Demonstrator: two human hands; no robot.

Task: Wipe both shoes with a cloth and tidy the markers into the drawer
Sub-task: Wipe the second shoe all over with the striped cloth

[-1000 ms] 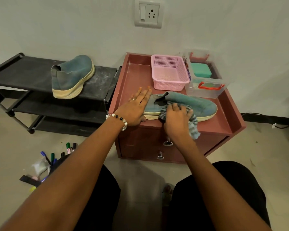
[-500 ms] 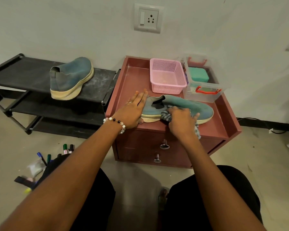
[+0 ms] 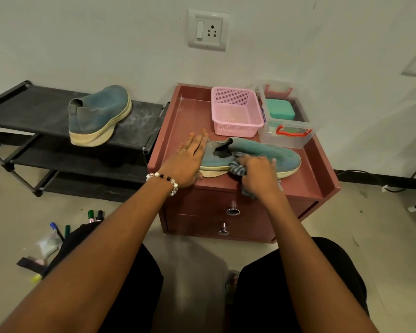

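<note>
On the cabinet (image 3: 305, 186): I see a teal shoe (image 3: 271, 155) lying sideways, toe to the right
Left hand (image 3: 186, 162): fingers straight and spread; flat against the shoe's heel
Right hand (image 3: 257, 173): curled round a striped cloth (image 3: 238, 168); pressing it on the shoe's side
Other shoe (image 3: 99, 116): dusty; upright on the black rack (image 3: 34, 111)
Markers (image 3: 91, 216): on the floor at left; drawers closed
Behind the shoe: pink basket (image 3: 235, 111); clear box (image 3: 286, 138)
</note>
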